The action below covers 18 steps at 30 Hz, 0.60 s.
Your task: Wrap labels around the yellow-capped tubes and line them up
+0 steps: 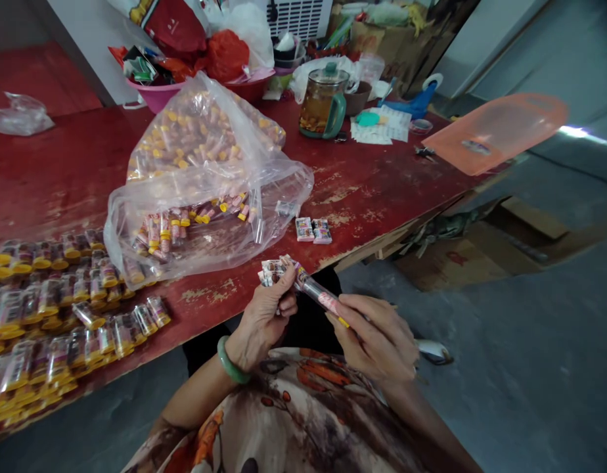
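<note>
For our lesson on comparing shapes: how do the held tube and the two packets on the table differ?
The held tube is long and slim; the packets are short and flattish. The held tube slants between the left hand and right hand; the packets lie on the red table. Both bear printing.

The right hand covers part of the clear tube; the left hand hides some of its bunched packets. Print on 2 loose packets is too small to read. The left edge cuts off the stacked tubes.
</note>
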### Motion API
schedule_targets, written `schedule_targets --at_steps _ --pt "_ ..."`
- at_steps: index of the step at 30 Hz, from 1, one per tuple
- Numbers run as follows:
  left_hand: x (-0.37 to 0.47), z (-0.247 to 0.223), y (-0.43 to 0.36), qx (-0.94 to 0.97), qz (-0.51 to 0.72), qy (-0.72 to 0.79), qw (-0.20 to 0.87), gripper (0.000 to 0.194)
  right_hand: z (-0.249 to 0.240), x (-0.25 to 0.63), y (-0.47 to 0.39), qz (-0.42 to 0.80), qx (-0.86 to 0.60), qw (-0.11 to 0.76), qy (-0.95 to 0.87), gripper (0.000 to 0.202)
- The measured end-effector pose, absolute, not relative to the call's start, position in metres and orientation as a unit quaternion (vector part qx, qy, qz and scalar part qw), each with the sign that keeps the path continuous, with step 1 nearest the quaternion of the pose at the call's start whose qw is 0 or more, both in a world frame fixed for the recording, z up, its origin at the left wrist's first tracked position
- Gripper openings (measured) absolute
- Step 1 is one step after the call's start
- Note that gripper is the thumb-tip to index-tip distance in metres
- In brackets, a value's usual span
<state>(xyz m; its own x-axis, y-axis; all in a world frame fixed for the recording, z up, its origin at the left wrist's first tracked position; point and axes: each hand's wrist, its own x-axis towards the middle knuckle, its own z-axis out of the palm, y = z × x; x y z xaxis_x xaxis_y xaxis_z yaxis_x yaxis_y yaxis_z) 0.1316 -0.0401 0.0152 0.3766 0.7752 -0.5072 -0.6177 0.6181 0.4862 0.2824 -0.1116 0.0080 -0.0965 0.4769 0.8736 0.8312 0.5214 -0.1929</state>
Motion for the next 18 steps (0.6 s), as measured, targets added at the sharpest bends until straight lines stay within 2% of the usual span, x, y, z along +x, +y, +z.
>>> schedule_targets --at_steps 6,13,16,18 --pt "0.133 0.014 -0.042 0.149 0.431 0.367 0.811 0.046 0.004 0.277 -0.117 -0.189 -0.511 0.477 -0.69 0.037" --pt "0.134 0.014 -0.047 0.232 0.475 0.376 0.761 0.043 -0.018 0.27 -0.118 -0.258 -0.501 0.409 -0.718 0.049" --pt "0.131 0.011 -0.049 0.244 0.459 0.37 0.77 0.041 -0.018 0.264 -0.11 -0.218 -0.496 0.433 -0.72 0.054" --pt "0.127 0.01 -0.05 0.246 0.442 0.366 0.781 0.038 -0.011 0.263 -0.104 -0.14 -0.477 0.471 -0.728 0.055"
